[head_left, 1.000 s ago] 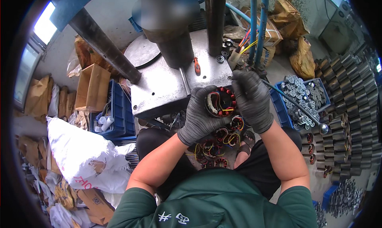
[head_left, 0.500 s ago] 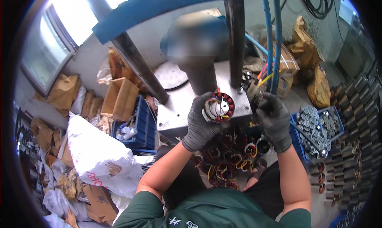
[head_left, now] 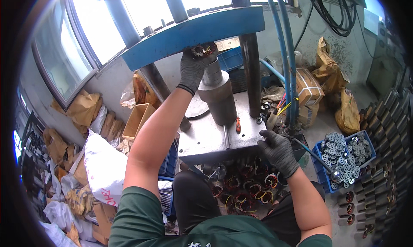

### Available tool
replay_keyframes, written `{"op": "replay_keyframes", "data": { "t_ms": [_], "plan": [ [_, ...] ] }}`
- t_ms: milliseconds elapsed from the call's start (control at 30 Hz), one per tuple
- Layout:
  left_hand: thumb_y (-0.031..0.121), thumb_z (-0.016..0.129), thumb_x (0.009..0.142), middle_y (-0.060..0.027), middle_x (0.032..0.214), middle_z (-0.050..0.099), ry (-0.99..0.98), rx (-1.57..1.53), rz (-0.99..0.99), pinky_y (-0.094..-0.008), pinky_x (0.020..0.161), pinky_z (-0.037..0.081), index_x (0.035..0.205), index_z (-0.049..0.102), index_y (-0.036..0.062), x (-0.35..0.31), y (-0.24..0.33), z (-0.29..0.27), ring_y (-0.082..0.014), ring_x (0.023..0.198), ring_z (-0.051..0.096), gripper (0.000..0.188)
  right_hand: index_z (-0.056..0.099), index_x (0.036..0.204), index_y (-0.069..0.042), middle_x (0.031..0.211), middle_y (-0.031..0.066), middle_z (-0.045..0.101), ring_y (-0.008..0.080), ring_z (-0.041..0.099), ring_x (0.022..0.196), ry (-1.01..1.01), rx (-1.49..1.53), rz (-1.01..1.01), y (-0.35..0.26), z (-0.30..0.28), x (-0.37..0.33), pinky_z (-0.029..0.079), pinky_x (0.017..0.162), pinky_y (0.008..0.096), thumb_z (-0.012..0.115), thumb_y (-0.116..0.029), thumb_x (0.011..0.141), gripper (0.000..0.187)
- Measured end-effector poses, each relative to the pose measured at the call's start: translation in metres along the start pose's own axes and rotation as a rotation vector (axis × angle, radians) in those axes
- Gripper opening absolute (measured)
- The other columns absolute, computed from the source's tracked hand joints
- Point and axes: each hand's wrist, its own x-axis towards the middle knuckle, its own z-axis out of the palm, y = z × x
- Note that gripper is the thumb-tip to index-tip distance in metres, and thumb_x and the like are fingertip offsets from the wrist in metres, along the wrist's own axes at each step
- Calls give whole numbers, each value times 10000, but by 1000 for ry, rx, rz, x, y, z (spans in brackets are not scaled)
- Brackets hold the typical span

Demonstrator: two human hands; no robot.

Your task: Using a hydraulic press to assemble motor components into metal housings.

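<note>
A: Head view, sole view. Left hand first: position and grip?
B: Left hand (head_left: 192, 70) raised at the end of an outstretched arm, wrapped round a wound ring (head_left: 202, 50). Fingers curled in on it; the far fingertips are hidden.
A: Location of the ring?
B: At the upper end of the left hand, close against the lower edge of the blue crossbeam (head_left: 193, 34) in the picture. Gap to the beam: cannot tell from this angle.
A: Key relation?
B: Ring against the stepped metal cylinder (head_left: 217, 90). The cylinder stands upright on the metal base plate (head_left: 200, 140), long axis vertical, narrow end up. The ring appears just beside that narrow top, above it and toward the picture's left. Touching or apart: cannot tell. The ring looks tilted; the direction of its bore is not clear.
A: Nearer hand?
B: The left, clearly. Right hand (head_left: 278, 152) is well apart, low, near the plate's right front corner.
A: Its state?
B: About half open, fingers loosely bent, nothing visible in it; palm turned away. Nearest item: the ball-ended lever (head_left: 313, 155), just to its right, no grip on it.
A: Surroundings?
B: Red-handled screwdriver (head_left: 238, 125) on the plate, right of the cylinder's foot. More wound rings (head_left: 243, 201) on the floor below the plate.
</note>
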Motion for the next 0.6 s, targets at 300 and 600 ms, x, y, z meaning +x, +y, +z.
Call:
{"op": "replay_keyframes", "data": {
  "t_ms": [300,600],
  "plan": [
    [366,967,744,-140,1164,724,2,146,-162,-341,914,594,1315,603,-22,8,-44,-3,-214,1045,709,779,729,1156,-56,979,192,735,356,728,884,-101,-119,-122,0,-4,-4,584,815,432,768,-171,888,295],
    [390,953,736,-153,1165,738,-108,222,-167,-317,951,571,1331,584,-44,10,-53,-7,-213,1055,713,824,740,1127,-67,1005,213,728,403,709,959,-71,-302,-273,-4,0,-4,576,874,478,729,-217,892,280]
  ]
}}
